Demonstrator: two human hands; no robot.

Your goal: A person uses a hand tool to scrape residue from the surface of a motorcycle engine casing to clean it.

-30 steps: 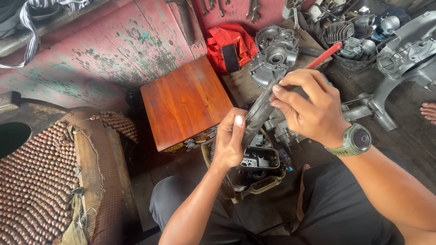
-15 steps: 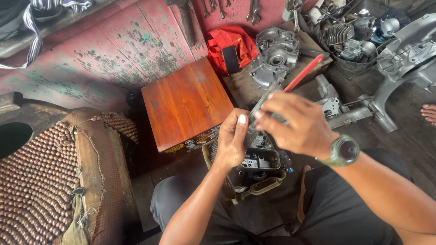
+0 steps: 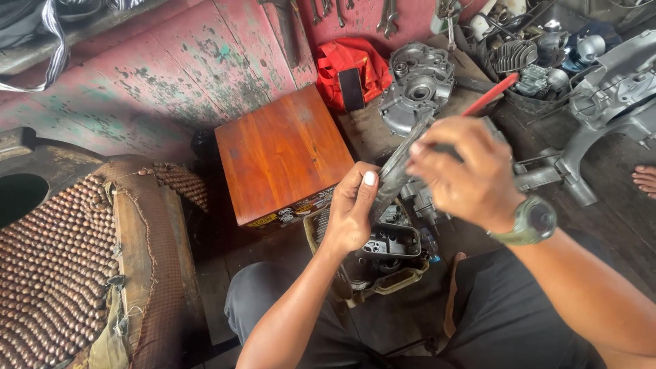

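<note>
small yellow-and-white stickers (image 3: 295, 208), seemingly, along the wooden box's (image 3: 283, 154) front edge

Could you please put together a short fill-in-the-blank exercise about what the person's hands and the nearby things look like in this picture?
1. The right hand grips a tool with a ____ handle.
2. A ____ is worn on the right wrist.
3. The left hand holds a long grey metal part, thumb pointing ____.
4. The wooden box stands on the ____ side of the left hand.

Missing words: red; watch; up; left
</note>
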